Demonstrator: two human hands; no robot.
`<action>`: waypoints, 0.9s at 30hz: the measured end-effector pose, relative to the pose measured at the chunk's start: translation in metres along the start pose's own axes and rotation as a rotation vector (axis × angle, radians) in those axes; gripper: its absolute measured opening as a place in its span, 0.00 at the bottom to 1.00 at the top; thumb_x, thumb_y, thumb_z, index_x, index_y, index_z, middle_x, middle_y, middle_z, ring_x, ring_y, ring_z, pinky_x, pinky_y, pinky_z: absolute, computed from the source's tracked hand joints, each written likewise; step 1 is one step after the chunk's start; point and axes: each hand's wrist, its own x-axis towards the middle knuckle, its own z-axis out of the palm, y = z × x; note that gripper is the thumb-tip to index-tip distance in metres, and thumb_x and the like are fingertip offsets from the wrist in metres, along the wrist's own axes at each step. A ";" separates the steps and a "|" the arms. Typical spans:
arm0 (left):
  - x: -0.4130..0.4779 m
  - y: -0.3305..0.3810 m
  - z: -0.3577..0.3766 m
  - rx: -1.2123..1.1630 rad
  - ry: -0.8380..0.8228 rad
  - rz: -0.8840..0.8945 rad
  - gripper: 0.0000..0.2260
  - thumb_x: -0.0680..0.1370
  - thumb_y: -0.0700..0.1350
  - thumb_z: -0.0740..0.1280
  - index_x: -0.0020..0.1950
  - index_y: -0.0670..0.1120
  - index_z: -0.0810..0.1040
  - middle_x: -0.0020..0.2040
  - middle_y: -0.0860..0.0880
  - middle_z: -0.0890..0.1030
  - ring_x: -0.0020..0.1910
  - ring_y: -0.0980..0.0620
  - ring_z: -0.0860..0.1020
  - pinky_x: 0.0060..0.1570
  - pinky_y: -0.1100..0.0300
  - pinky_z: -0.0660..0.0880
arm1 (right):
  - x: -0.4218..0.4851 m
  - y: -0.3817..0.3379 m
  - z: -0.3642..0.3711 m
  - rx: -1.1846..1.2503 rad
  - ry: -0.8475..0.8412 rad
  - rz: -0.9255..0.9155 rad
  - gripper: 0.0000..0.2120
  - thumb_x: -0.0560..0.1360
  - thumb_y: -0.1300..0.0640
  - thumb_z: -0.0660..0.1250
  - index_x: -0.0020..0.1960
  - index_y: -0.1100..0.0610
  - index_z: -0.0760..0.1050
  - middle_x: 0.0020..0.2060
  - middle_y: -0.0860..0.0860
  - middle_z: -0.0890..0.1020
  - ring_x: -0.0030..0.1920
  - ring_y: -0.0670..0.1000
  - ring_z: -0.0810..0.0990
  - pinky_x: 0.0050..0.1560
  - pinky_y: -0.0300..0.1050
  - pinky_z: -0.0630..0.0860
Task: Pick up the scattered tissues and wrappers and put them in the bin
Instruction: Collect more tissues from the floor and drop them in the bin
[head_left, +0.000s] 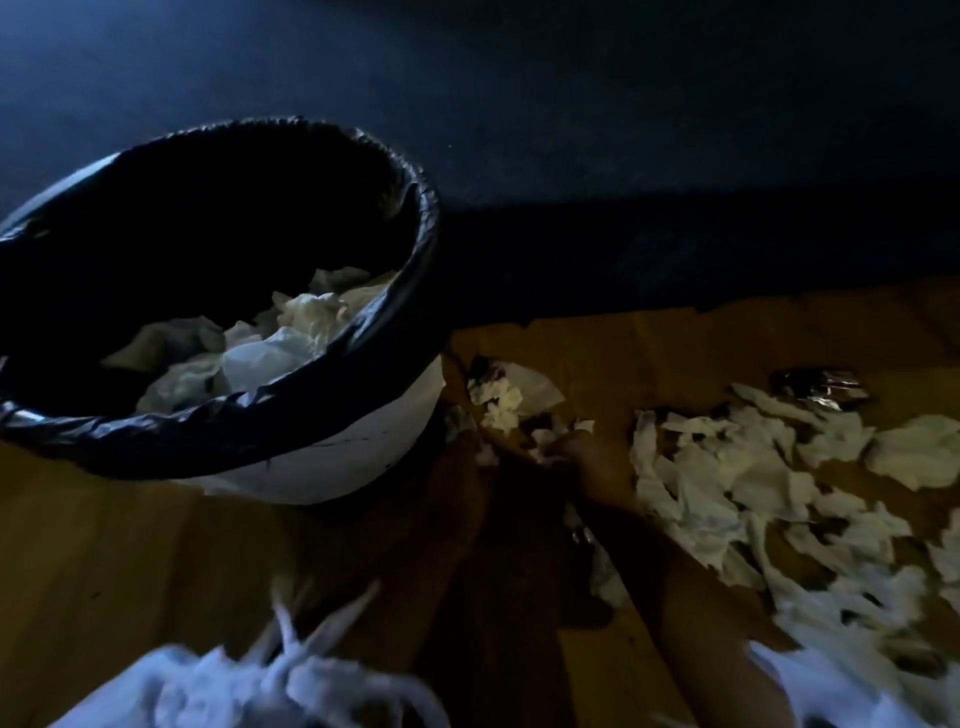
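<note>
- Blurred white material fills the bottom edge, nearest the camera; what it is cannot be told.
- Scattered tissues lie on a wooden floor at right: white, crumpled and torn into flat pieces, overlapping in places.
- Together they form a band running diagonally, from the middle of the view down toward the lower right corner.
- A shiny foil wrapper lies at the far edge of the tissues, its long side running left to right.
- A few more tissue scraps lie just beside the bin.
- The right hand reaches in from the lower right, between the bin and the main scatter, fingers curled down around small white scraps on the floor; blur hides the exact grip.
- The left hand is too dark to make out, so its state cannot be told.
- The bin stands at left, white with a black liner folded over its rim, crumpled tissues already inside.
</note>
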 end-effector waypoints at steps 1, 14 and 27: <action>0.008 0.011 -0.001 0.012 -0.014 0.005 0.13 0.79 0.44 0.63 0.61 0.40 0.75 0.60 0.45 0.77 0.62 0.48 0.74 0.60 0.62 0.66 | -0.004 0.004 -0.005 0.053 0.102 0.064 0.16 0.76 0.57 0.60 0.59 0.66 0.77 0.60 0.62 0.76 0.62 0.59 0.74 0.59 0.42 0.67; 0.057 0.046 0.033 -0.245 -0.206 -0.161 0.09 0.75 0.33 0.66 0.53 0.28 0.78 0.55 0.29 0.79 0.51 0.39 0.78 0.39 0.69 0.69 | -0.062 0.059 -0.060 -0.009 0.561 0.321 0.14 0.74 0.65 0.64 0.58 0.57 0.78 0.57 0.54 0.79 0.59 0.55 0.77 0.58 0.44 0.73; 0.008 0.061 0.055 -0.411 -0.149 -0.337 0.10 0.73 0.33 0.68 0.51 0.28 0.78 0.51 0.37 0.80 0.48 0.44 0.77 0.35 0.71 0.74 | -0.068 0.032 -0.016 -0.044 -0.053 0.382 0.27 0.75 0.47 0.65 0.71 0.52 0.64 0.74 0.54 0.59 0.73 0.56 0.58 0.71 0.47 0.58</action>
